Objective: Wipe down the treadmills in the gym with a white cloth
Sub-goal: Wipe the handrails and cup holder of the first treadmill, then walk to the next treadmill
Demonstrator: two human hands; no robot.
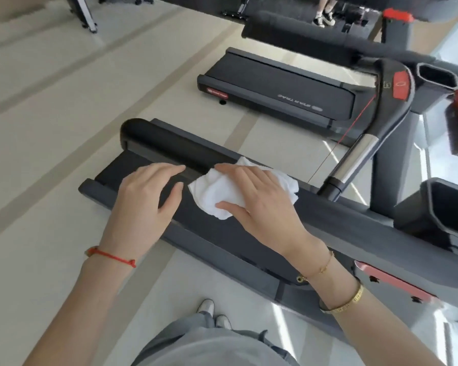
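the right hand (259,196) lies flat on the white cloth (222,196), fingers straight and a little spread, pressing it down on the dark handrail (354,220) of the near treadmill (132,165). the cloth is bunched up and sits under the palm, poking out past the fingers. the left hand (146,196) is just beside the cloth, on the same rail, fingers loose and holding nothing. the rail is long and runs from the far left, near its round end, to the near right by the screen part. so the cloth most likely has to slide along that line. the right hand is the one on the cloth, so it looks like the one to push. another treadmill (275,83) stands farther off
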